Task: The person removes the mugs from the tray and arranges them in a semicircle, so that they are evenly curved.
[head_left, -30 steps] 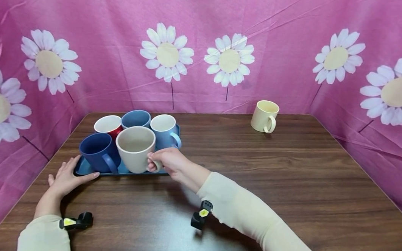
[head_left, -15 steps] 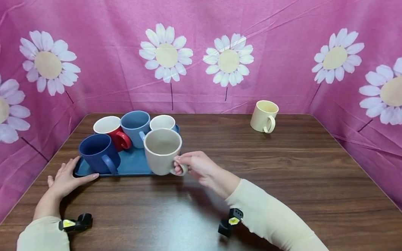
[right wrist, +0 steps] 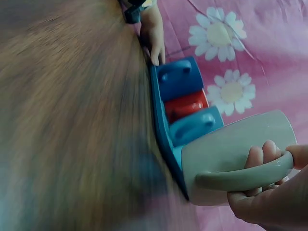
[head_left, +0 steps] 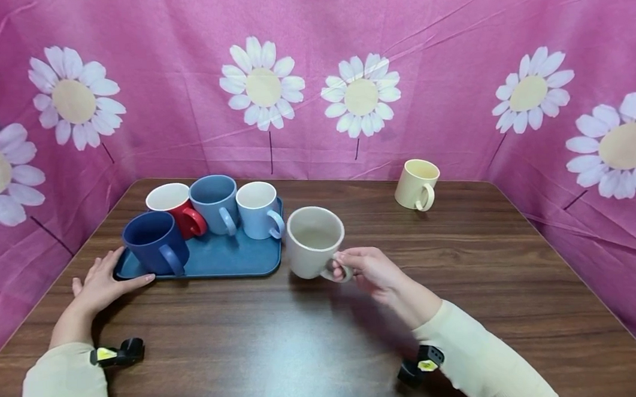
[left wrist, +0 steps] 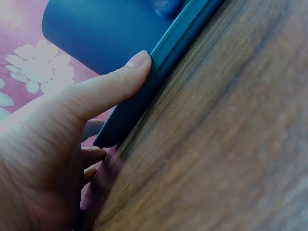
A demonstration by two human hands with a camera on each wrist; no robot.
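Observation:
My right hand (head_left: 373, 273) grips the handle of a beige mug (head_left: 315, 243), holding it upright just off the right end of the blue tray (head_left: 235, 263). A shadow lies on the table under the mug. In the right wrist view the fingers pass through the handle loop of the mug (right wrist: 231, 149). My left hand (head_left: 103, 281) rests at the tray's front left corner, fingers spread and thumb straight along the front edge. The left wrist view shows the thumb (left wrist: 120, 86) touching the tray's rim. A dark blue mug (head_left: 155, 243) stands on the tray beside that hand.
Along the tray's back stand a red mug (head_left: 184, 214) with white inside, a mid-blue mug (head_left: 214, 207) and a light blue mug (head_left: 257, 210). A pale yellow mug (head_left: 415, 184) stands at the back right of the wooden table (head_left: 489, 273). Pink flowered cloth (head_left: 315, 150) hangs behind.
The right hand has carried the beige mug rightward from over the tray to beyond its right end, uncovering the tray's front right part. The left hand has stayed at the tray corner.

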